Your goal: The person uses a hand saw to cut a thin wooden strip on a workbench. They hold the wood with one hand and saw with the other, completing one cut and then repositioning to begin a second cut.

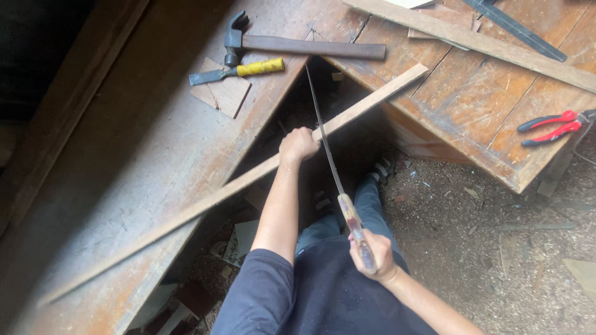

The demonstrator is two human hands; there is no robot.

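Two worn wooden workbenches [155, 161] stood at an angle with a gap between them, and everything else lay in relation to that gap. One long thin wooden strip [248, 177] bridged it, running from the left bench up to the right bench [472, 105]. A second, wider batten [472, 40] lay across the right bench, well beyond the gap, with one dark metal bar [515, 28] near it. One handsaw [326, 146] crossed the strip over the gap, its blade thin and upright.

The left hand [298, 144] was closed around the strip, just beside the blade. The right hand [371, 251] was wrapped tight round the saw's wooden handle, nearer the person than the gap.

On the left bench, above the gap, lay one claw hammer [292, 43], one chisel with a yellow handle [239, 71] and one small square offcut [222, 93] under the chisel. One pair of red-handled pliers [552, 127] lay far right of the gap.
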